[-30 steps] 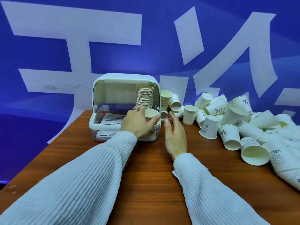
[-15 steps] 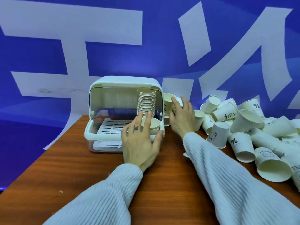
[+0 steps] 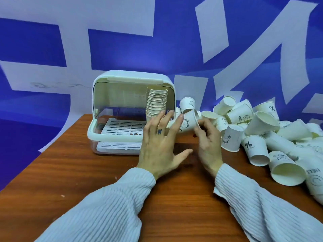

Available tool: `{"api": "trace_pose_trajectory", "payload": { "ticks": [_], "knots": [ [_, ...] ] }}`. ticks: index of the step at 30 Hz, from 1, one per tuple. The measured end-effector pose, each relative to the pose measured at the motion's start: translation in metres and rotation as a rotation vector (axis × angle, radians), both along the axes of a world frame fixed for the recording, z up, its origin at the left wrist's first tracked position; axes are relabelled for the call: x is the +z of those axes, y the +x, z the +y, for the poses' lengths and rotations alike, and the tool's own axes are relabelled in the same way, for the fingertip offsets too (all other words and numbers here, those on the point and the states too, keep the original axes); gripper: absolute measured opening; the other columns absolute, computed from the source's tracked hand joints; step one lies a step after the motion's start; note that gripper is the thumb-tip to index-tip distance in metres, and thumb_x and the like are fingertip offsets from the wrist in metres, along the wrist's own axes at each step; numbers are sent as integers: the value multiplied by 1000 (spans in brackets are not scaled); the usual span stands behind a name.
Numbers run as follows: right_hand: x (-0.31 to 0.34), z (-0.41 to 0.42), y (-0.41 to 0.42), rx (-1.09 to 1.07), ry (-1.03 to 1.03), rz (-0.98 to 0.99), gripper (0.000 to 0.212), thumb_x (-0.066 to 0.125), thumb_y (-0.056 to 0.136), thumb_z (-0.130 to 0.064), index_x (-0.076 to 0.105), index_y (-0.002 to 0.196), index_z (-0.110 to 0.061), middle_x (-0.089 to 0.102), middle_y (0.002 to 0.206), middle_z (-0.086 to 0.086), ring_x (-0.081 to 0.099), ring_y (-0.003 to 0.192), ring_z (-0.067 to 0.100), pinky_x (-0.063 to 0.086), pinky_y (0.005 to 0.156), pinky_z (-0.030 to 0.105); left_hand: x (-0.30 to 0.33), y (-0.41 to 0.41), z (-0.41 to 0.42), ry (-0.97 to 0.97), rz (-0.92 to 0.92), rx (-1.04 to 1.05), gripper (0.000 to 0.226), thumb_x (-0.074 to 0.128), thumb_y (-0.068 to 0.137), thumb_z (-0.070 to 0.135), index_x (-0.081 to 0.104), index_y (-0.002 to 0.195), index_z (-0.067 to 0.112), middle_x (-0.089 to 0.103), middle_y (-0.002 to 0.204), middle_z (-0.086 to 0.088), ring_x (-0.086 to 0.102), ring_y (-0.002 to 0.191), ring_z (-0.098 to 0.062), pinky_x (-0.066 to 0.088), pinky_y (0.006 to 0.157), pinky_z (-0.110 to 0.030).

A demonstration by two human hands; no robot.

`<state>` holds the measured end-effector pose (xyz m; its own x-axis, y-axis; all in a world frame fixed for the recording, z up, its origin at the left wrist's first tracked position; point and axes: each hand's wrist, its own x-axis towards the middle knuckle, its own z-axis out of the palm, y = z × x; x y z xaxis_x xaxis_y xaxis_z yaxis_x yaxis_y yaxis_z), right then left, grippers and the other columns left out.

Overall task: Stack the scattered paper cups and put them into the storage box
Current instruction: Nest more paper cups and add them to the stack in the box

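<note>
One tall stack of paper cups (image 3: pixel 157 102) stands inside the storage box (image 3: pixel 132 112), at its right end. Just right of the box front, the left hand (image 3: pixel 160 147) hovers with fingers spread, holding nothing. Right of that, the right hand (image 3: pixel 208 144) pinches a bear-print paper cup (image 3: pixel 187 122) by its rim. Farther right of the box lies the scattered cup pile (image 3: pixel 272 137). Such cups are likely light and thin-walled, easily crushed; holding the stiffer rolled rim seems safest.
</note>
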<state>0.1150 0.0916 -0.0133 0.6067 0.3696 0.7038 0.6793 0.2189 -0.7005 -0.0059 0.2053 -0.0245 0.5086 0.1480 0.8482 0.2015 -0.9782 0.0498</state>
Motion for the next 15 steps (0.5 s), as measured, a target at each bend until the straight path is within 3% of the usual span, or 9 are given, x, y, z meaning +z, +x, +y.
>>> {"api": "trace_pose_trajectory", "payload": {
  "ticks": [7,9,12,15],
  "knots": [
    [-1,-11,-27,87,57,31,15,47,91,-7,57,80,-1,51,70,15,45,65,32,39,60,47,-3,1,-11,120,30,-100,92,69,81,36,23,159,19,41,158,-14,50,130,-35,35,113,-48],
    [-1,-15,-37,117,29,-21,20,47,96,-19,60,85,-9,56,73,9,50,68,29,43,63,44,-3,0,-10,98,50,-123,98,72,77,28,21,159,19,41,158,-14,55,122,-36,39,108,-48],
    [3,-20,-21,-122,-4,-127,33,44,100,-34,67,112,-15,69,107,1,64,104,20,50,93,40,-1,-4,-11,12,35,-164,100,74,75,26,19,159,19,41,157,-12,53,125,-36,44,106,-48],
    [-1,-36,28,-619,-327,-181,49,48,95,-40,60,139,-22,55,146,3,44,140,27,34,118,48,-1,-9,-15,-65,56,-213,102,74,77,33,15,160,22,40,156,-7,51,131,-31,50,101,-46]
  ]
}}
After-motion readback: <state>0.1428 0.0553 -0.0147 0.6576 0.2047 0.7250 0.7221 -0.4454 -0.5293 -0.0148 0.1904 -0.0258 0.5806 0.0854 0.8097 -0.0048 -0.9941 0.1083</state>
